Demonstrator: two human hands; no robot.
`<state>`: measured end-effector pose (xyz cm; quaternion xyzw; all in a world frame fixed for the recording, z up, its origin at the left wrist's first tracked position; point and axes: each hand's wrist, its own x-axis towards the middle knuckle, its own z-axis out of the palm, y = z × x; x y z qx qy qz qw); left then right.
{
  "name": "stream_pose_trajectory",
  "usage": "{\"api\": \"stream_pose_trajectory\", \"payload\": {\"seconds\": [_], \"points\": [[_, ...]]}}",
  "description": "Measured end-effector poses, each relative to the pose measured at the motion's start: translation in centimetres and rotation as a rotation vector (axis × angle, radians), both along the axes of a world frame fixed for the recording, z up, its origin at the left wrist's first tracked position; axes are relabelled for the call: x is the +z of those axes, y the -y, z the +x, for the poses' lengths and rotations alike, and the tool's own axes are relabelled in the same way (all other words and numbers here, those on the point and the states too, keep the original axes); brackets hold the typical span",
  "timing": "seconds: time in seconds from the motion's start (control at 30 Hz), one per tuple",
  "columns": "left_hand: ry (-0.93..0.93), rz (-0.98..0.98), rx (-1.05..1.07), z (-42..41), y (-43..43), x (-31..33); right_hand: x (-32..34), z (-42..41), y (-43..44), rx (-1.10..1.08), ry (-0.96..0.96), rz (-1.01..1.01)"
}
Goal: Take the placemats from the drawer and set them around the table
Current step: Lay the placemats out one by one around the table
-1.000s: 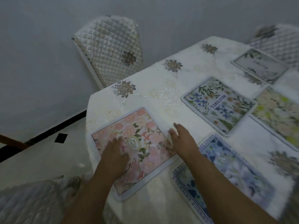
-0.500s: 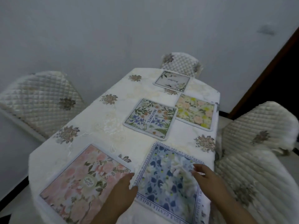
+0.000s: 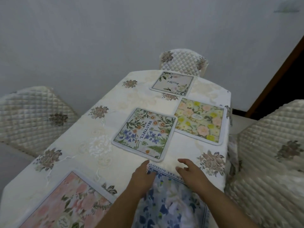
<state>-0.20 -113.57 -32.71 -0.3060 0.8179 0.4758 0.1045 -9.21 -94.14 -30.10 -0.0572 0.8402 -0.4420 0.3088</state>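
Left hand (image 3: 141, 176) lay flat on blue placemat (image 3: 172, 208) far corner; right hand (image 3: 191, 176) beside, fingers loose, holding nothing.

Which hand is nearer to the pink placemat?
Left. The left hand is just right of the pink placemat, at the far left corner of the blue placemat; the right hand is farther right, over that mat's far border.

Blue floral placemat (image 3: 171, 203); pink floral placemat (image 3: 65, 203); white embroidered tablecloth (image 3: 98, 145).
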Motion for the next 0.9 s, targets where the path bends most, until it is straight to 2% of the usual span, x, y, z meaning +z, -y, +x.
{"api": "stream_pose_trajectory", "payload": {"seconds": [0.1, 0.23, 0.37, 0.5, 0.57, 0.63, 0.7, 0.8, 0.9], "points": [[0.077, -0.167, 0.068, -2.3, 0.3, -1.6, -1.9, -3.5, 1.9, -0.007, 0.009, -0.053], [0.227, -0.376, -0.107, -2.8, 0.3, -4.1, -3.9, -7.2, 4.4, -0.051, 0.018, -0.073], [0.233, -0.564, -0.172, -2.0, 0.5, -5.4, -5.3, -9.6, 7.3, -0.030, 0.029, -0.070], [0.163, -0.611, -0.131, -1.9, 0.5, -5.6, -6.5, -10.2, 10.4, -0.087, 0.083, -0.131], [0.135, -0.590, -0.089, -2.1, 0.5, -5.4, -6.6, -10.5, 11.5, -0.240, 0.168, -0.209], [0.158, -0.600, -0.110, -2.2, 0.8, -5.5, -6.5, -11.1, 12.4, -0.421, 0.318, -0.393], [0.200, -0.621, -0.150, -2.4, 1.1, -5.8, -6.2, -11.4, 13.1, -0.479, 0.390, -0.542], [0.227, -0.608, -0.171, -2.7, 1.4, -6.2, -6.3, -11.3, 13.9, -0.370, 0.296, -0.470], [0.233, -0.582, -0.197, -2.5, 1.9, -6.0, -6.5, -10.8, 14.0, -0.043, -0.013, -0.187]]}}
